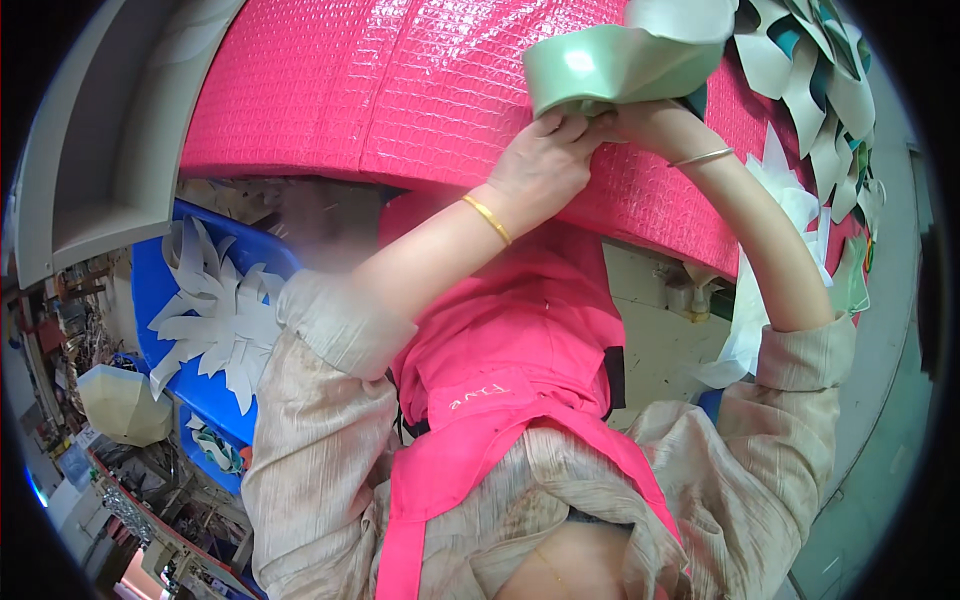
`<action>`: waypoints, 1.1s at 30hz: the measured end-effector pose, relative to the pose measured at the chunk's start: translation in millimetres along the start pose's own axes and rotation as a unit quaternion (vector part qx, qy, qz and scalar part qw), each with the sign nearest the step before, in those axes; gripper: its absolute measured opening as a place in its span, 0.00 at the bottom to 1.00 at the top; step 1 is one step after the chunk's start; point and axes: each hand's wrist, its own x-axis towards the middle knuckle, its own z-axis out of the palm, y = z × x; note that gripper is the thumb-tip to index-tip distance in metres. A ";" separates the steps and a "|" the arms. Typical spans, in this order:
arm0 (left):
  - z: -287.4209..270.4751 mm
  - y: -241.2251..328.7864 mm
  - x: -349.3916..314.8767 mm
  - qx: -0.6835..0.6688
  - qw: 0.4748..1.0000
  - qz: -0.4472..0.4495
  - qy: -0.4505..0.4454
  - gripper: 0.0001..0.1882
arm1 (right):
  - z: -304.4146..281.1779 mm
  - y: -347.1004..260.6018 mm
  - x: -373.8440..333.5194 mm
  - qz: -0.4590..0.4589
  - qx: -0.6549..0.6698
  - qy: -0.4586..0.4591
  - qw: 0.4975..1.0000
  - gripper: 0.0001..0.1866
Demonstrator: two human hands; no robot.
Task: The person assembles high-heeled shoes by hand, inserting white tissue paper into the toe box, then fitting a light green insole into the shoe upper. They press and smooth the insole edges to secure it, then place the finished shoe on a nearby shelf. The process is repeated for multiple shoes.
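A pale green, smooth, leather-like piece (640, 68) curves upward over the pink-covered table, its whitish inner face (680, 18) showing at the top. My left hand (548, 165), with a gold-coloured bracelet at the wrist, is closed at the lower edge of this piece. Beside it, my right hand (655, 128), wearing a silver-coloured bangle, grips the same edge from below. The two hands almost meet there, and the curved piece partly hides the right fingers. Whatever small detail lies between the fingertips is too covered to make out.
Shiny pink quilted covering (300, 100) spreads over the table. Several pale green and whitish cut pieces (830, 100) pile up at its right end, with white sheets (745, 310) below. At left are a grey shelf (110, 215) and a blue bin (150, 340) with white cut pieces (220, 310).
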 end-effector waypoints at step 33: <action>0.6 16.7 24.1 0.030 0.997 0.055 -0.042 0.09 | -30.8 33.1 -43.3 -0.218 -0.044 0.087 0.971 0.16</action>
